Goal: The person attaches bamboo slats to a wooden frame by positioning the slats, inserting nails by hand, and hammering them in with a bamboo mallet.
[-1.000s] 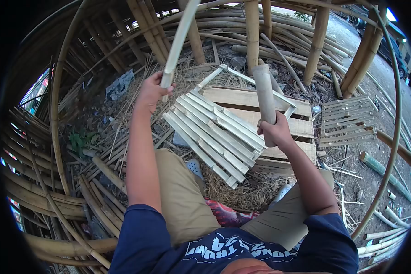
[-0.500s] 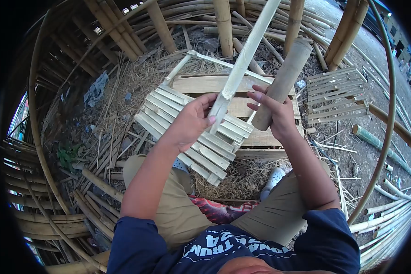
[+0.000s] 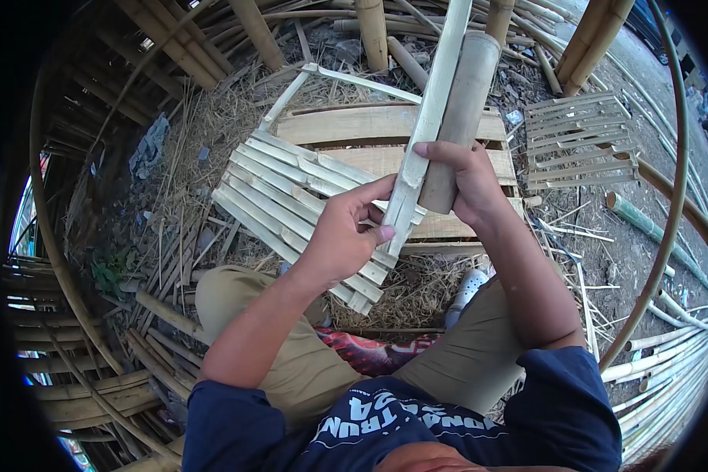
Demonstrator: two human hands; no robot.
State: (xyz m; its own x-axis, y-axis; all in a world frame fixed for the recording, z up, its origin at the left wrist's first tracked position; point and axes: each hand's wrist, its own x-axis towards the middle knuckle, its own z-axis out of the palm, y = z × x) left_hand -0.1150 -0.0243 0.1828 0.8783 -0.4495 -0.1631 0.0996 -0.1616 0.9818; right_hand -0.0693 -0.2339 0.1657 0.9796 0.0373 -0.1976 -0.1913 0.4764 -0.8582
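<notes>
My left hand point(image 3: 340, 232) pinches the lower end of a long pale split bamboo strip point(image 3: 435, 102), which tilts up and away from me. My right hand point(image 3: 473, 185) grips a thick bamboo tube point(image 3: 470, 86) near its lower end. The tube lies along the strip's right side, and the right thumb reaches across onto the strip. Beneath the left hand lies a panel of bamboo slats point(image 3: 279, 185), partly covered by the strip and hand. It rests over the left part of a low wooden slatted platform point(image 3: 346, 127).
Another slatted bamboo panel point(image 3: 578, 141) lies on the ground at the right. A greenish bamboo pole point(image 3: 645, 220) and a bundle of bamboo lengths point(image 3: 669, 370) are nearby. Upright bamboo posts point(image 3: 372, 35) stand ahead. Shavings cover the ground, and a curved bamboo hoop point(image 3: 676, 197) arches at the right.
The right hand has brought the bamboo tube leftward against the strip, its thumb now on the strip. The strip stands a little steeper, and the left hand has shifted slightly right. The view has shifted slightly.
</notes>
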